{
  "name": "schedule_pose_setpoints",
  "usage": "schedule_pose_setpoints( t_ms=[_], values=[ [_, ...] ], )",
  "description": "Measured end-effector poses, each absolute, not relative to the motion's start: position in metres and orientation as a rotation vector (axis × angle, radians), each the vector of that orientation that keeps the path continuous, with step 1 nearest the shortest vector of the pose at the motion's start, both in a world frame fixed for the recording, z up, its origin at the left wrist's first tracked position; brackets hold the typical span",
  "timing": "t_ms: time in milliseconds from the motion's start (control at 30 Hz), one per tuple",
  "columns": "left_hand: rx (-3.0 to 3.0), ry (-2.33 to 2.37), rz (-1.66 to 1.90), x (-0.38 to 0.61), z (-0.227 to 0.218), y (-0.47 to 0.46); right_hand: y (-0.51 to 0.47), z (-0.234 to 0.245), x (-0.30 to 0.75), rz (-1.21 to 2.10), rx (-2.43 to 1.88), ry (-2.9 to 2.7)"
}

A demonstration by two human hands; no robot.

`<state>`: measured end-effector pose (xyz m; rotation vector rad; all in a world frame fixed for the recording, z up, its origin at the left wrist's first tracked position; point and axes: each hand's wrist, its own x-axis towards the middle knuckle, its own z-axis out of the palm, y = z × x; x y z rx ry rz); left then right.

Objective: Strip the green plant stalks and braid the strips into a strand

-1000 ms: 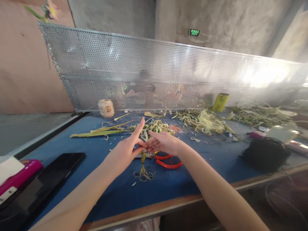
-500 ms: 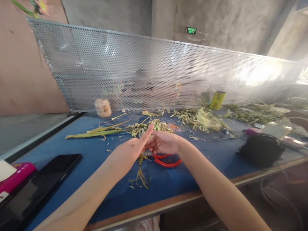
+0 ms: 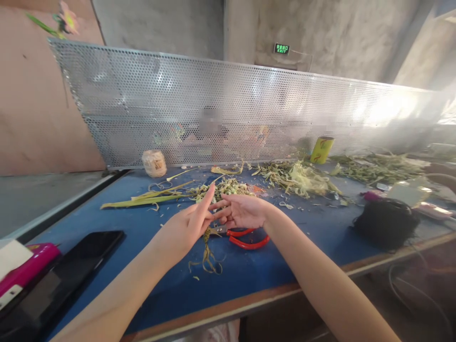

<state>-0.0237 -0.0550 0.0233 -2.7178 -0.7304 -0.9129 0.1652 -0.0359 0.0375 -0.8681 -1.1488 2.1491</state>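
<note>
My left hand (image 3: 187,225) is raised above the table with its thumb pointing up and its fingers stretched toward the other hand. Facing it, my right hand (image 3: 246,212) has its palm turned in and its fingers loosely apart. The fingertips meet or overlap; nothing shows between them. Below the hands lie scissors (image 3: 248,244) with red handles, their blades partly hidden. Beside the blades is a small plaited piece of dry plant fibre (image 3: 207,251) with frayed ends. A heap of curled greenish plant scraps (image 3: 233,186) lies just behind the hands.
Long flat stalks (image 3: 142,203) and a roll of pale twine (image 3: 154,163) are at the left. Dried leaves (image 3: 297,178) and a yellow-green tube (image 3: 322,150) lie farther back. A black phone (image 3: 89,259) and black bundle (image 3: 386,222) flank me. A perforated metal screen (image 3: 235,109) stands behind.
My hands have drawn slightly apart and the fingers have straightened. The left hand has shifted a little left, showing more of the scissor blades. The scissors and plant pieces stay put.
</note>
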Motion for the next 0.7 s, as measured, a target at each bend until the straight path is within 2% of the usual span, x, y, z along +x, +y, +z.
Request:
schedule_pose_setpoints(
  t_ms=[233,400,700],
  values=[
    [-2.878,-1.301,-1.398,-0.024,0.028,-0.053,-0.039,0.038,0.164,2.03,-0.772,-1.248],
    [-2.877,-1.465,-1.844,-0.022,0.031,-0.05,-0.039,0.032,0.158,1.694,-0.783,-1.453],
    [-2.836,-1.519,-1.968,-0.016,0.029,-0.052,-0.034,0.019,0.141,1.153,-0.938,-1.542]
  ],
)
